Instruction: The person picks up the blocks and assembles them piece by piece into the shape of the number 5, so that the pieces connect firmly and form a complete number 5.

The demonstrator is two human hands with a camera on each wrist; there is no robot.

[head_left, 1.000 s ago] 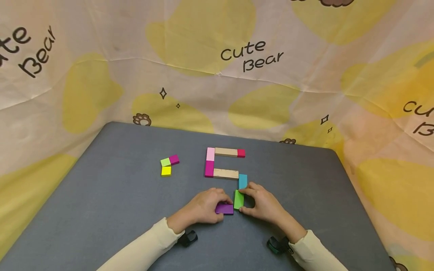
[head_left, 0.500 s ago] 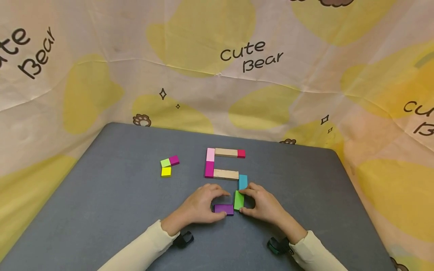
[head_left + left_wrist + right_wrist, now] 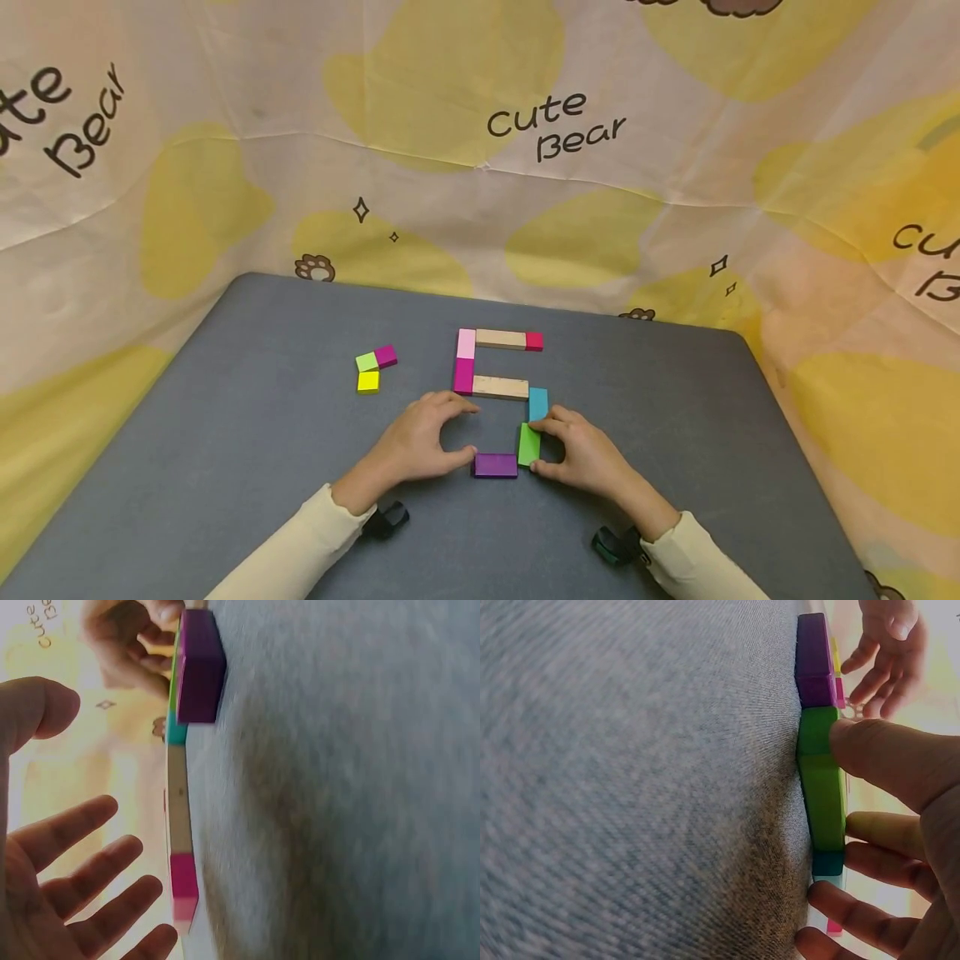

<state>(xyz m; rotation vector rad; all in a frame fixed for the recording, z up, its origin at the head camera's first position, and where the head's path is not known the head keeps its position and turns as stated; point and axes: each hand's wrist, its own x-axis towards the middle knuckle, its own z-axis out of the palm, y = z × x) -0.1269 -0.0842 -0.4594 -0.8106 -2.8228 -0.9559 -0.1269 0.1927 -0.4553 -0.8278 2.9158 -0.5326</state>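
Observation:
A purple block (image 3: 496, 466) lies flat on the table, its right end beside a green block (image 3: 528, 445). My left hand (image 3: 417, 439) hovers left of the purple block with thumb and fingers spread, holding nothing. In the left wrist view its fingers stand apart from every block. My right hand (image 3: 587, 451) holds the green block by its near and far ends between thumb and fingers; the right wrist view has the thumb (image 3: 877, 754) against its near end. Beyond the green block lies a blue block (image 3: 537, 404), touching it.
The row continues through a plain wooden block (image 3: 500, 387), a magenta block (image 3: 463, 377), a pink block (image 3: 466, 343), a second wooden block (image 3: 500, 338) and a red block (image 3: 534, 341). Left of it sit a yellow block (image 3: 368, 382), a lime block (image 3: 367, 362) and another magenta block (image 3: 386, 356).
My left hand has let go of the purple block and moved left and away from it, its fingers spreading. The right hand has stayed at the green block.

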